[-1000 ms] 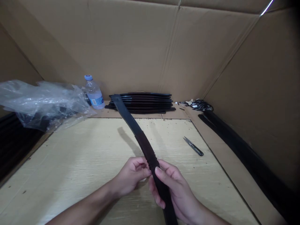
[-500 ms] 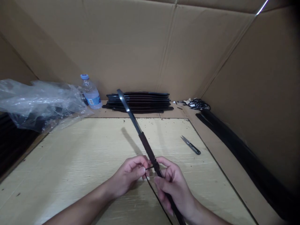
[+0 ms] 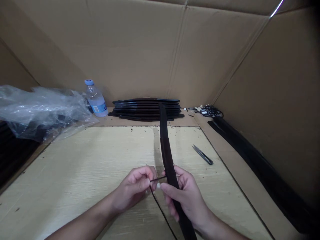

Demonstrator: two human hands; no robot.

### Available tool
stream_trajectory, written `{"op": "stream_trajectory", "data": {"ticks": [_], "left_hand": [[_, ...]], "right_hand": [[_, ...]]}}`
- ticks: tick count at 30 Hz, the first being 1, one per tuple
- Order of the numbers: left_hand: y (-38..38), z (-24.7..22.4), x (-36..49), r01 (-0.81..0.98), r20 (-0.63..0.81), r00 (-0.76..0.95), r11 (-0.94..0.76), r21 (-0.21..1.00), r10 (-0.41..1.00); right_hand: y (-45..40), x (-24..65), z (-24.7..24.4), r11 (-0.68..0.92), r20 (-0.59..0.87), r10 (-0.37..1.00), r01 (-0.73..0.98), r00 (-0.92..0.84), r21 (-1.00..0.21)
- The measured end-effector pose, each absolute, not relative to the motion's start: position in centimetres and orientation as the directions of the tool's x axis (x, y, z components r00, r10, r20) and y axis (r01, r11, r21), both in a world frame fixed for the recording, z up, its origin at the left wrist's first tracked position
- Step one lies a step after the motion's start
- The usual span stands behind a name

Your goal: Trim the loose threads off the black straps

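Note:
A long, slightly curved dark strip [image 3: 167,146] stands tilted away from me, its middle wrapped in dark cord. Around its lower part my right hand [image 3: 186,193] is closed, thumb across the near face. My left hand [image 3: 137,186], just to the left, pinches a thin black cord [image 3: 160,203]. From those fingers one short stretch of cord runs taut to the strip's edge, and the loose length hangs down toward the bottom of the view. A small white bit shows between the two hands; I cannot make out what it is.
Thread snips [image 3: 203,155] lie on the pale board [image 3: 100,160] to the right. At the back are a stack of dark strips [image 3: 145,109], a water bottle [image 3: 97,100] and tangled cord [image 3: 211,111]. Clear plastic [image 3: 45,106] sits left; long black strips [image 3: 250,163] line the right side.
The strip has turned from edge-on to showing its broad face, and its far end has swung to the right. My left hand has drawn slightly left, with more cord stretched between it and the strip.

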State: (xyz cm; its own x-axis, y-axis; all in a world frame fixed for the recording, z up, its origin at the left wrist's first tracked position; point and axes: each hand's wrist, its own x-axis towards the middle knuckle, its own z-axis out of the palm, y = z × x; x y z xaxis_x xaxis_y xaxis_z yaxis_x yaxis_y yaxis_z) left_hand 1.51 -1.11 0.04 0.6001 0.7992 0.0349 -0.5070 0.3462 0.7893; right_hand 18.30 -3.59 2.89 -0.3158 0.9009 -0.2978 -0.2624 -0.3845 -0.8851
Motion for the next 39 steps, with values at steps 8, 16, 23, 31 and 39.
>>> {"op": "stream_trajectory", "data": {"ticks": [8, 16, 23, 31, 39], "left_hand": [[-1.2, 0.1, 1.4, -0.560, 0.070, 0.610, 0.367, 0.743, 0.789], [-1.1, -0.1, 1.2, -0.621, 0.076, 0.602, 0.406, 0.671, 0.795], [-1.0, -0.1, 0.9, -0.609, 0.057, 0.631, 0.448, 0.655, 0.774], [-1.3, 0.7, 1.0, -0.391, -0.058, 0.813, 0.616, 0.684, 0.579], [-1.2, 0.9, 2.5, -0.449, -0.046, 0.750, 0.559, 0.698, 0.659]], "right_hand": [[-3.4, 18.8, 2.5, -0.281, -0.234, 0.956, -0.322, -0.179, -0.904], [-2.7, 18.9, 3.2, -0.213, -0.177, 0.975, -0.348, -0.132, -0.913], [-2.8, 19.0, 3.3, -0.242, -0.207, 0.969, -0.347, -0.135, -0.906], [-2.9, 19.0, 3.6, -0.280, -0.209, 0.953, -0.379, -0.219, -0.882], [-3.6, 18.1, 2.9, -0.310, -0.192, 0.925, -0.362, -0.326, -0.879]]}}
